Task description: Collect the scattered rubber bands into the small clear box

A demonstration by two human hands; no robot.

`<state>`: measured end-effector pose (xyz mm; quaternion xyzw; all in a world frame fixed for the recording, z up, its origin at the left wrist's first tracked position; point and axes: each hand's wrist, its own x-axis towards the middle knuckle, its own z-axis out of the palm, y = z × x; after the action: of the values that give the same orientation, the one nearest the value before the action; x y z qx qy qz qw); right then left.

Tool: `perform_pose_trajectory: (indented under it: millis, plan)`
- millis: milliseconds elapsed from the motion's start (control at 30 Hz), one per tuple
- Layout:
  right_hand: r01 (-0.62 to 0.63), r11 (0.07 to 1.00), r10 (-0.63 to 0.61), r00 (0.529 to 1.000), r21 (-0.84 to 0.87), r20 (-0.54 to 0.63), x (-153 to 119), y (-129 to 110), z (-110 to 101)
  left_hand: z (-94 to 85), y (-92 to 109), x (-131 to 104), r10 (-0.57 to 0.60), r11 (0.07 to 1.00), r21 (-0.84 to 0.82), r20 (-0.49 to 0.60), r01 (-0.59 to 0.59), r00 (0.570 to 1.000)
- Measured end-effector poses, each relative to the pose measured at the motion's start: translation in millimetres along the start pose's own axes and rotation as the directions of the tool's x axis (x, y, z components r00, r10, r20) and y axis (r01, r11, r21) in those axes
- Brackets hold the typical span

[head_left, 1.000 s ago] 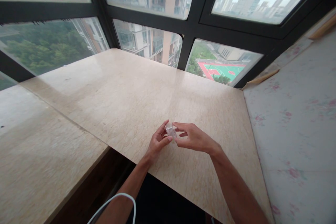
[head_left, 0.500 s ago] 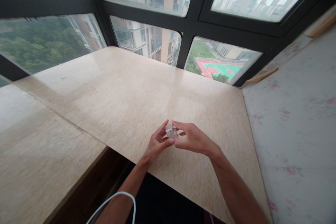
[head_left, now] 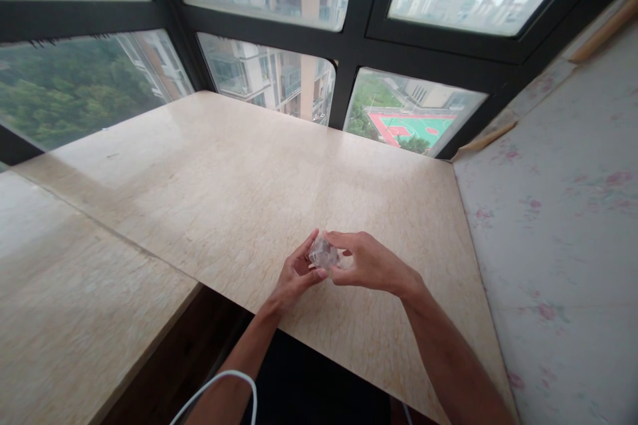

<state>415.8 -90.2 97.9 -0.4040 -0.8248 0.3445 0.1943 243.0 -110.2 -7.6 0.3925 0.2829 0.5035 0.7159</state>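
Observation:
Between my two hands is a small clear faceted block [head_left: 323,254], see-through like glass or plastic; its exact kind cannot be made out. My left hand [head_left: 296,273] grips it from the left, fingers behind and thumb at its lower front. From the right, my right hand [head_left: 366,260] pinches it with the index finger at the top and the thumb near the bottom. Both hands are above the front part of the beige stone-patterned counter [head_left: 239,179].
A white cable [head_left: 224,375] loops over my left forearm. Dark window frames [head_left: 343,46] border the counter's back. A flower-patterned wall [head_left: 543,246] stands on the right. At the front, the counter's edge drops to a dark gap [head_left: 189,339].
The clear block has turned slightly between my fingers, showing different facets. My hands keep nearly the same place, while the whole view has shifted a little.

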Motion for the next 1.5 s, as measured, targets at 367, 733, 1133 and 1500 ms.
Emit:
perform_pose_trajectory:
  millis: [367, 733, 1133, 1500]
  plan:
    - [-0.069, 0.97, 0.064, 0.998, 0.233, 0.027, -5.6, 20.5, -18.0, 0.1, 1.1, -1.2, -0.024, 0.993, -0.113, 0.074, 0.032, 0.997]
    - [-0.166, 0.952, 0.223, 0.951, 0.257, -0.213, -20.2, 30.4, -29.5, -10.0, 20.1, -1.9, -0.008, 0.932, -0.361, -0.065, -0.016, 0.998]
    - [-0.266, 0.912, 0.332, 0.925, 0.311, -0.183, -84.8, 44.3, 10.0, -114.8, 104.8, 13.0, 0.218, 0.972, 0.035, -0.489, -0.231, 0.844]
    - [-0.364, 0.842, 0.456, 0.874, 0.397, -0.165, -126.6, 48.7, 22.8, -170.7, 131.2, 55.2, 0.349, -0.032, 0.918, -0.361, 0.396, 0.865]
